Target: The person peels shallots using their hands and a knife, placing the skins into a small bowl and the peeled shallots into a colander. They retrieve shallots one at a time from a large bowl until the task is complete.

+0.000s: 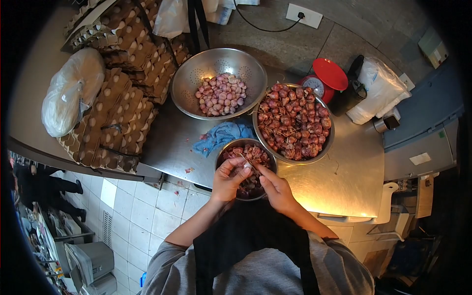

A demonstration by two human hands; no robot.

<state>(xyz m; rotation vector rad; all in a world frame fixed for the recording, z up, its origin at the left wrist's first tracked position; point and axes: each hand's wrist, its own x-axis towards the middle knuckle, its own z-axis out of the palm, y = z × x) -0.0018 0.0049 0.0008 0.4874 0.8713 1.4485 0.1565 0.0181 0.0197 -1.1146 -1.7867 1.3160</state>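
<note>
Over a steel bowl of loose skins (253, 153), both of my hands meet close together. My left hand (228, 178) pinches a pale, partly peeled shallot (247, 166) between thumb and fingers. Curled up against it from the other side is my right hand (277, 189); a thin, light-coloured strip shows at its fingertips, and I cannot tell what it is. Just beyond, to the right, a large steel bowl is heaped with unpeeled red shallots (294, 123). Peeled pinkish shallots (222, 94) lie in a steel colander (186, 81) at the back left.
A crumpled blue cloth (223, 136) lies on the steel table (354, 172) beside the skins bowl. Stacked egg trays (115, 115) and a tied plastic bag (73, 93) stand left. A red scale (329, 73) and white bag (378, 88) are back right. Another person's legs (64, 189) show far left.
</note>
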